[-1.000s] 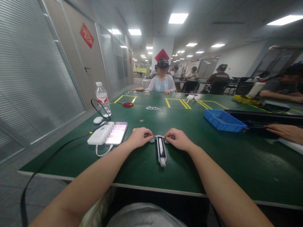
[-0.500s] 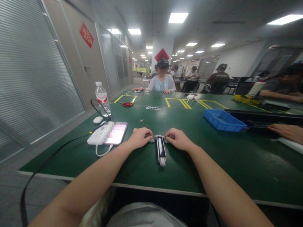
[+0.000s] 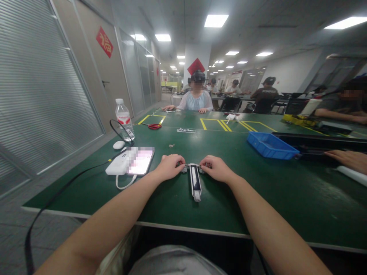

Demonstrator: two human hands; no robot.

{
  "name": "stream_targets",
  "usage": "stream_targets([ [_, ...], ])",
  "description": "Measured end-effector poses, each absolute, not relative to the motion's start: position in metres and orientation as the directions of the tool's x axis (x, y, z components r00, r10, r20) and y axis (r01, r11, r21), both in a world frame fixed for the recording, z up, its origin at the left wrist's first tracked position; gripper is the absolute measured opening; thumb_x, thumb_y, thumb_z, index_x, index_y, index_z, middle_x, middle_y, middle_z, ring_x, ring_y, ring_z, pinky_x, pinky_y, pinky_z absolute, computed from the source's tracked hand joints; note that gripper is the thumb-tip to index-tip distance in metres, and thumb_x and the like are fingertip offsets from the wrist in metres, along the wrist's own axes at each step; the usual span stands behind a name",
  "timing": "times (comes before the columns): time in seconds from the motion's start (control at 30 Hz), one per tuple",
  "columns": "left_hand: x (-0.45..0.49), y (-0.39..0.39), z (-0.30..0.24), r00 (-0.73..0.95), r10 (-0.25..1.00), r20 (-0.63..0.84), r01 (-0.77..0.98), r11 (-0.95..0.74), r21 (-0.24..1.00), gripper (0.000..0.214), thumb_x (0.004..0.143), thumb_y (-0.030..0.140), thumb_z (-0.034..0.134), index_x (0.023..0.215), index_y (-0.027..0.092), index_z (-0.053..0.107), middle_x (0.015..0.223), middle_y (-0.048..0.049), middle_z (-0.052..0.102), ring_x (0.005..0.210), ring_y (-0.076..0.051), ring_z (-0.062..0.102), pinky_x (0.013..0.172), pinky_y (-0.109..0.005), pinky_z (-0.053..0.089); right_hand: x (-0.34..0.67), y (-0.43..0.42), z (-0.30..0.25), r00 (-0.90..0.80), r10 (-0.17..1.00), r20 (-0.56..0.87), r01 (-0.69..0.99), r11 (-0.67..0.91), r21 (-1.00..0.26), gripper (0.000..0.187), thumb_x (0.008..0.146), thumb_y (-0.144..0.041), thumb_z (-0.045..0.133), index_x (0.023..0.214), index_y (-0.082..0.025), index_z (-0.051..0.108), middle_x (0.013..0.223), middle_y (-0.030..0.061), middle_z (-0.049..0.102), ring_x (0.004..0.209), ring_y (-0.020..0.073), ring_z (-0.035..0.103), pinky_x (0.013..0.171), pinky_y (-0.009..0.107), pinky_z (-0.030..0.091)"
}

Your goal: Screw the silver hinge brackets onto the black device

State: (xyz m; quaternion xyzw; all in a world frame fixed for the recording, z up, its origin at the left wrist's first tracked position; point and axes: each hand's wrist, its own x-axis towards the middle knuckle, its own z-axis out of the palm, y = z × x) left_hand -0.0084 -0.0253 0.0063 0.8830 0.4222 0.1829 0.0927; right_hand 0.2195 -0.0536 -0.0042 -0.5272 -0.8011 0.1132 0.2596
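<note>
White device (image 3: 195, 183) lies between left hand (image 3: 171, 167) and right hand (image 3: 216, 169); both pinch grey parts (image 3: 184, 169).

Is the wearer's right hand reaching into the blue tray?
No: the right hand is beside the far end of the white-framed piece, while the blue tray sits apart, farther right.

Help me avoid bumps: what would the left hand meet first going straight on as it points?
The left hand would likely meet the small grey part just ahead, then the white-and-black device; depth is unclear.
</note>
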Motion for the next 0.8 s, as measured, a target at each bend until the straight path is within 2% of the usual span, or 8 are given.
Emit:
stream_targets([
  [0.8, -0.0056, -0.0263, 0.0075, 0.580, 0.785, 0.218, 0.730, -0.620, 0.287, 0.018, 0.087, 0.026, 0.046, 0.090, 0.021, 0.063, 0.096, -0.0031, 0.062, 0.095, -0.021, 0.055, 0.082, -0.034, 0.036, 0.2190, -0.0521, -0.0062, -0.305, 0.907, 0.291, 0.774, 0.414, -0.479, 0.012, 0.076, -0.020, 0.056, 0.079, -0.017, 0.068, 0.077, 0.0027, 0.058, 0.068, 0.0127, 0.052, 0.067, 0.026, 0.042],
])
